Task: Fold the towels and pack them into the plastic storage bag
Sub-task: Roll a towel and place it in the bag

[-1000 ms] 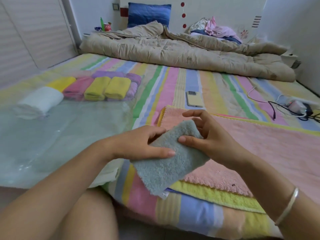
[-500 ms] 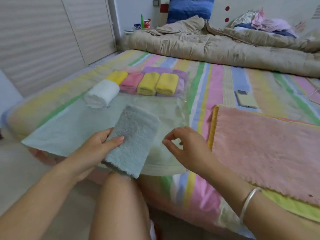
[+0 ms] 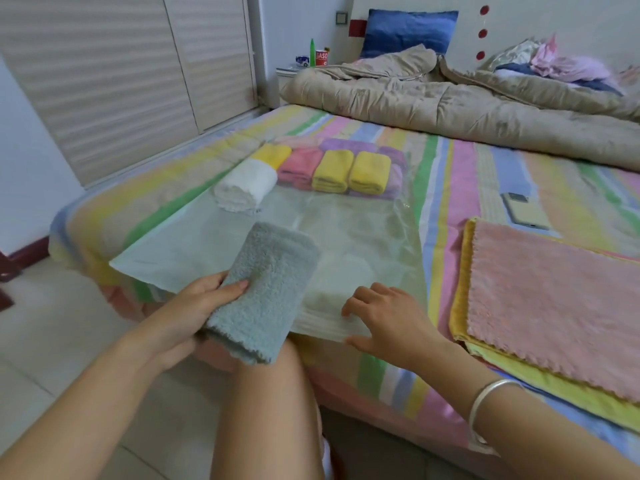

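The left hand gripped a folded grey-blue towel by its left edge, thumb on top. The towel was held just above the near end of the plastic storage bag on the bed. Its long axis ran away from the person, rounded fold pointing toward the bag's far end and loose edges nearest the knee. The right hand, apart from the left, pinched the bag's near lip with bent fingers. Rolled towels lay packed at the bag's far end.

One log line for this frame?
left hand: holds folded grey towel | right hand: pinches near edge of plastic storage bag | towel: outside bag
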A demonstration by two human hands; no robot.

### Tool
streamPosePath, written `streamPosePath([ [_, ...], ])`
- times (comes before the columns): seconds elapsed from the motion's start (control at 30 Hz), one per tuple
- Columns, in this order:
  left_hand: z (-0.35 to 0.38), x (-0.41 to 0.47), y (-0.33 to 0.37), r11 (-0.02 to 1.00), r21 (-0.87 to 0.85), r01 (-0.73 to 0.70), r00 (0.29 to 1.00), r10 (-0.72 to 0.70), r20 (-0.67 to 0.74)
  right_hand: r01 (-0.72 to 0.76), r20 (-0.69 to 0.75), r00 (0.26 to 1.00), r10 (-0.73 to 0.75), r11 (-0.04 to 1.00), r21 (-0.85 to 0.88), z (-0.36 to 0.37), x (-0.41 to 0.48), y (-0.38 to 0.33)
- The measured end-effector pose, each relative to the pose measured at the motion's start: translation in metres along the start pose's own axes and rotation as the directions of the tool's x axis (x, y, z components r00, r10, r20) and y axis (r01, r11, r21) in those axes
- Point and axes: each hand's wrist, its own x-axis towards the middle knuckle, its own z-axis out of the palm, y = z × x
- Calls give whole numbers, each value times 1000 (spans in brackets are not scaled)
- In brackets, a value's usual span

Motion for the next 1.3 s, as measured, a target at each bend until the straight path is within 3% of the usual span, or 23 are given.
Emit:
streamPosePath([
  [0.13, -5, -9, -4, 998, 30, 57, 989, -61, 134, -171, -46, 983, 180, 973, 156, -4, 0, -2],
  [0.27, 5, -14, 0, 954, 261, 148, 910, -235, 343, -371, -142, 871, 471, 818, 439, -27, 3, 7],
  [0.37, 27, -2, 3, 950, 269, 159, 947, -224, 232, -311, -267, 819, 508, 784, 537, -50, 4, 7],
  [0.5, 36, 34, 18, 990, 12, 140, 983, -138, -124, -157, -409, 826, 389, 855, 495, -84, 10, 12],
  [0.6, 34, 68, 22, 989, 114, 91, 961, -57, -271, -114, -366, 871, 328, 859, 499, -104, 16, 22],
  [0.67, 34, 91, 18, 981, 184, 66, 941, 0, -337, -116, -257, 924, 284, 847, 519, -111, 19, 27],
  [0.73, 35, 111, 14, 984, 179, 22, 939, 41, -341, -138, -103, 961, 256, 768, 625, -109, 25, 30],
  [0.8, 28, 134, 11, 985, 170, -14, 921, 79, -381, -180, -38, 957, 287, 693, 698, -99, 35, 35],
  [0.93, 10, 176, 8, 985, 171, 25, 896, 54, -440, -239, -59, 920, 386, 676, 697, -69, 60, 48],
  [1.1, -6, 230, 18, 941, 338, 28, 848, 156, -506, -252, -35, 920, 390, 660, 707, -42, 92, 56],
  [1.3, -13, 285, 22, 835, 549, -30, 853, 308, -422, -118, -166, 931, 326, 697, 708, -18, 112, 59],
])
